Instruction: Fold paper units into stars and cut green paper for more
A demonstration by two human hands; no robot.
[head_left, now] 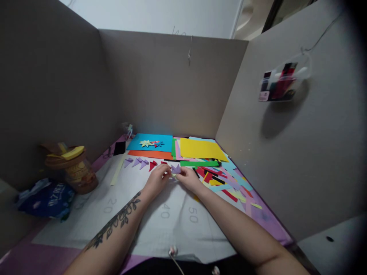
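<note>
Near the middle of the table, a small lilac folded paper piece (pixel 176 169) is held between both hands. My left hand (pixel 159 176) pinches its left side with bent fingers. On its right side, my right hand (pixel 188 178) closes thumb and fingers on the same piece. Left of the hands lies a row of lilac folded pieces (pixel 140 162), followed by red folded pieces (pixel 153 165). Just beyond the hands lie an orange sheet (pixel 151 154) and a blue sheet (pixel 134 143) bearing small paper stars (pixel 146 143).
Colored paper strips (pixel 223 182) are scattered at the right beside a yellow sheet (pixel 200 149). A brown tub (pixel 82 173) and a blue packet (pixel 46 199) stand at the left. Grey panels (pixel 172 84) enclose the table; a clear container (pixel 279 82) hangs on the right one.
</note>
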